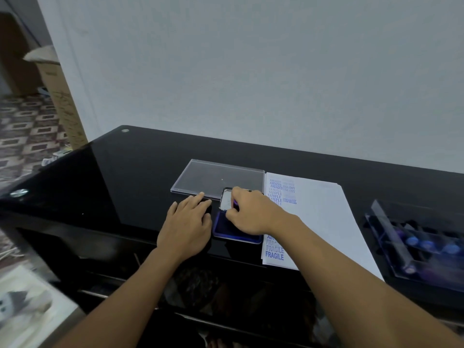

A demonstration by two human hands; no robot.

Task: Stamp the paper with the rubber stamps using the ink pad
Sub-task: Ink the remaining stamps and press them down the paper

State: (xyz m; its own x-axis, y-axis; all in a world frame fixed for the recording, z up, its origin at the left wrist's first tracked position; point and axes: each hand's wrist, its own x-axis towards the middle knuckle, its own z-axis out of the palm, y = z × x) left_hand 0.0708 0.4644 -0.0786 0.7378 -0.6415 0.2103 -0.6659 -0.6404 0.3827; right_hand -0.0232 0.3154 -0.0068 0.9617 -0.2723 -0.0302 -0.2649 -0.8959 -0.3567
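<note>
Ink pad [227, 232] lies left of paper [321, 217]; stamp tray [391, 222] right.

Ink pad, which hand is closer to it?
Right. The right hand holds a stamp over the ink pad; the left hand lies flat just left of it.

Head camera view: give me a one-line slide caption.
Right hand holds a purple rubber stamp over the open blue ink pad; left hand rests on the black glass table beside it.

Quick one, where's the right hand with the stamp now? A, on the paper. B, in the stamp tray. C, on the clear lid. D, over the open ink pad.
D: the right hand grips the stamp over the ink pad, left of the paper.
</note>
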